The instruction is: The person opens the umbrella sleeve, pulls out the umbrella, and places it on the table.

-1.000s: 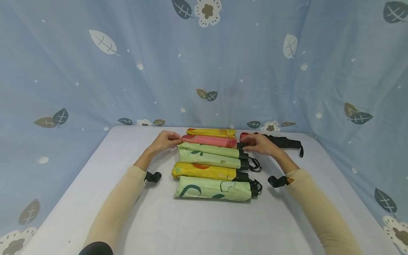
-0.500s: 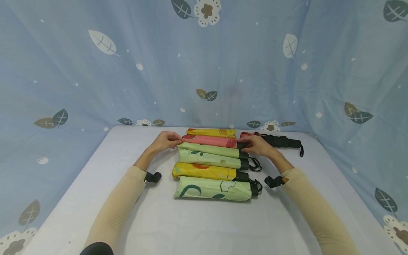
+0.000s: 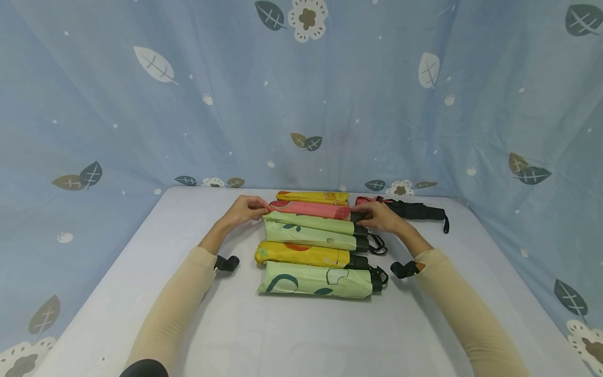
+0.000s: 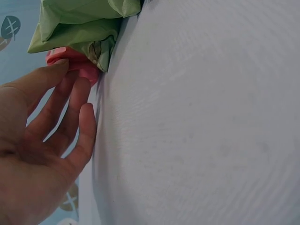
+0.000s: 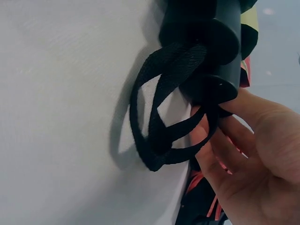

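Note:
A row of folded umbrellas lies across the table. My left hand (image 3: pixel 246 208) pinches the left end of the pink umbrella (image 3: pixel 311 209), thumb on top and fingers below in the left wrist view. At its other end my right hand (image 3: pixel 380 215) grips the black handle, which the fingers largely cover. Right in front of it lie two light green umbrellas, one (image 3: pixel 313 222) behind the other (image 3: pixel 311 235). The right wrist view has black handle ends (image 5: pixel 225 40) and a looped wrist strap (image 5: pixel 140 117) in front of the right hand's fingers.
Nearer me are a yellow umbrella (image 3: pixel 306 254) and a wider green umbrella (image 3: pixel 315 280). Another yellow umbrella (image 3: pixel 313 197) lies behind the pink one. A black and red umbrella (image 3: pixel 419 210) sits at the back right, beside the right hand. A patterned blue curtain (image 3: pixel 212 104) borders the table (image 3: pixel 301 335).
My right hand has moved slightly left and closed around the handle end of the pink umbrella. The left hand and the umbrellas have stayed in place.

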Demonstrator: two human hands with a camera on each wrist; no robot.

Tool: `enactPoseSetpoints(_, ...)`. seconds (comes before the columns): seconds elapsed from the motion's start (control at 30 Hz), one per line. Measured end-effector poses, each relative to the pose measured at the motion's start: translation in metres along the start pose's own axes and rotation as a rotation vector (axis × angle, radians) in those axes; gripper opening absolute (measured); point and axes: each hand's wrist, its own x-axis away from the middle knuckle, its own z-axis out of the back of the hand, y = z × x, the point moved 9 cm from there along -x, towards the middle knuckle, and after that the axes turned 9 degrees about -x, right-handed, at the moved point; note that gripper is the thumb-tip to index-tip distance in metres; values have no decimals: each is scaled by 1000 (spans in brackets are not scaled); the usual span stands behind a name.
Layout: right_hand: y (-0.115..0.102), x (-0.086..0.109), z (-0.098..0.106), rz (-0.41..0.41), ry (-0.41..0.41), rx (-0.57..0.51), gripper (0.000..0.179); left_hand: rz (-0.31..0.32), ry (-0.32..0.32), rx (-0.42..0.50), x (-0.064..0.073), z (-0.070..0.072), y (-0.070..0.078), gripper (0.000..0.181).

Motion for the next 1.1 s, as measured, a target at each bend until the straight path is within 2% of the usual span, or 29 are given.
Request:
enactPoseSetpoints(0.07,1,0,0,-3,-1,-5,47,-5,4,1,0,0,-2,22)
enactPoseSetpoints(0.2,2,0,0,-10,2,-7,47,-1,16,4,-6,-2,-15,21)
enactPoseSetpoints(0.43,1,-1,0,-9,10,13,47,16,15,31,-3,-2,-16,21)
enactPoseSetpoints(0.47,1,-1,0,-13,11,18,47,14,21,34,-5,-2,-20,21)
enactPoseSetpoints(0.63,0,1,2,-6,27,48,47,13,32,20,-2,1,-19,21)
enactPoseSetpoints(0.87,-3,3,3,59,45,65,45,12,37,26,-2,2,-21,21)
enactPoseSetpoints(1.1,2,12,8,27,74,84,45,51,47,22,-2,2,-23,19)
